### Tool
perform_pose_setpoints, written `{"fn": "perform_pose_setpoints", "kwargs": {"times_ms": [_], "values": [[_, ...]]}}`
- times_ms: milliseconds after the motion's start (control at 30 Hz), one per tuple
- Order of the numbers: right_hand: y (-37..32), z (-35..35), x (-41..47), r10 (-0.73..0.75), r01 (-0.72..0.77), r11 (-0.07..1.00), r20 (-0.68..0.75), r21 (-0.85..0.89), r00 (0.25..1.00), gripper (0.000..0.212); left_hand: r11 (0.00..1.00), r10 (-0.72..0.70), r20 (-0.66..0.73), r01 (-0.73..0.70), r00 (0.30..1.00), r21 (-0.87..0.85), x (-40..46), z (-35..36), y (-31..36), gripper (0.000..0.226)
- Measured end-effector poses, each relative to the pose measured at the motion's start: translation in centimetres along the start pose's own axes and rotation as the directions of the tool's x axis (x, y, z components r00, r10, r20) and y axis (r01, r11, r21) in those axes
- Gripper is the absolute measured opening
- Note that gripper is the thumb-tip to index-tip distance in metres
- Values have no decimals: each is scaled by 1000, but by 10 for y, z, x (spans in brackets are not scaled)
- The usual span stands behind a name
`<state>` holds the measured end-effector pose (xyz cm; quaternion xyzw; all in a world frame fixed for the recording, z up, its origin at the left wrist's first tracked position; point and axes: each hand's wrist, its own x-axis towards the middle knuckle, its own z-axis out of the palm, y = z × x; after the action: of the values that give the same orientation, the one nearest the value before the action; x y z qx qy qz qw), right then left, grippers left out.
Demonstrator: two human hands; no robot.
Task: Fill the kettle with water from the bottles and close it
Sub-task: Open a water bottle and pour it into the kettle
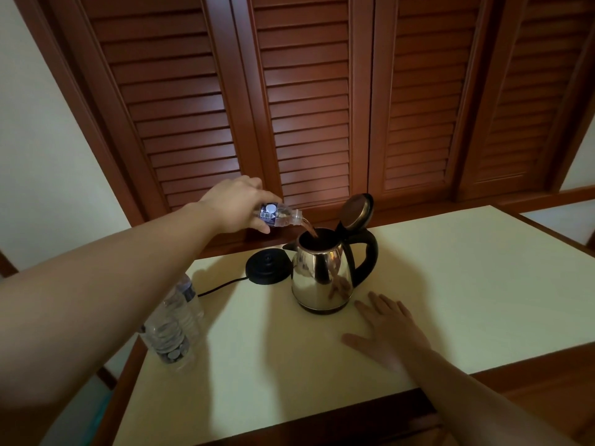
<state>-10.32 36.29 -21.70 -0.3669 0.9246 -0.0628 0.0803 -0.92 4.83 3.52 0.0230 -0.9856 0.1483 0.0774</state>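
Observation:
A steel kettle [322, 278] with a black handle stands on the cream table [450, 278], its lid [356, 211] hinged up and open. My left hand [236, 204] grips a small clear water bottle [279, 215], tipped mouth-down over the kettle's opening, and water streams from it into the kettle. My right hand [388, 329] lies flat on the table just right of the kettle's base, fingers spread, holding nothing. Two more clear bottles [174, 329] stand at the table's left edge, partly behind my left forearm.
The kettle's black power base [269, 265] sits on the table to the left of the kettle, its cord trailing left toward the bottles. Brown louvred shutters [306, 107] fill the wall behind. A wooden rim frames the table's near edge.

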Motion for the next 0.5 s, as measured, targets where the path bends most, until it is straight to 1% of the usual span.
{"fn": "perform_pose_setpoints", "kwargs": {"times_ms": [100, 500], "values": [[1, 1, 1, 0, 0, 1000, -7, 4, 1000, 106, 999, 29, -9, -29, 1000, 42, 3, -3, 1, 75], [0, 0, 0, 5, -4, 1000, -24, 26, 1000, 106, 971, 115, 16, -115, 993, 210, 19, -26, 11, 70]]}}
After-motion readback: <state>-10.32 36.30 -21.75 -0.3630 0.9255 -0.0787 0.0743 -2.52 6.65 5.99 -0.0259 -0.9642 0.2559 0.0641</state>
